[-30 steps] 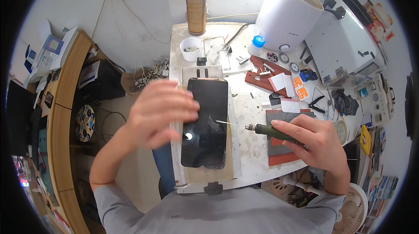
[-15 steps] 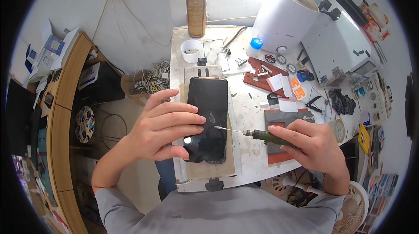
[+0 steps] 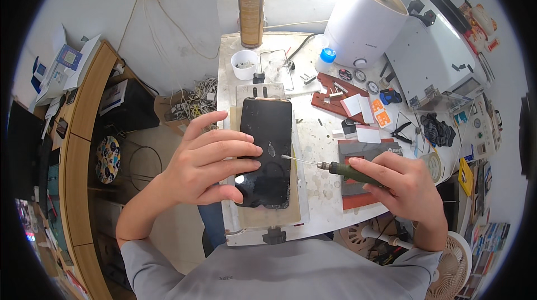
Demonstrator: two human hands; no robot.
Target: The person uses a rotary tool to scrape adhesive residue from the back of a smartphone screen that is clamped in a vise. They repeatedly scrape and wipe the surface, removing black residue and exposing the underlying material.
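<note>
A black smartphone [image 3: 267, 126], screen up with a pale smudge near its middle, lies on a clamp holder [image 3: 260, 90] on the bench. My left hand [image 3: 207, 160] has its fingers spread, their tips over the phone's left side; whether they press on the glass cannot be made out. In my right hand [image 3: 397, 182] is a green-handled rotary tool [image 3: 355, 172] with a metal chuck and a long thin shaft. That shaft points left, its tip over the right part of the screen, close to the edge.
Behind the phone stand a white cup [image 3: 244, 66], a spray can [image 3: 251, 14] and a blue-capped bottle [image 3: 325, 60]. A grey and red pad [image 3: 358, 193] lies under my right hand. Farther right are pliers [image 3: 400, 131], a brown-red stand [image 3: 330, 101] and a white cylindrical appliance [image 3: 363, 26].
My right hand has shifted slightly right with the rotary tool, so its tip moved from mid-screen toward the phone's right edge. The left hand has stayed almost in place.
</note>
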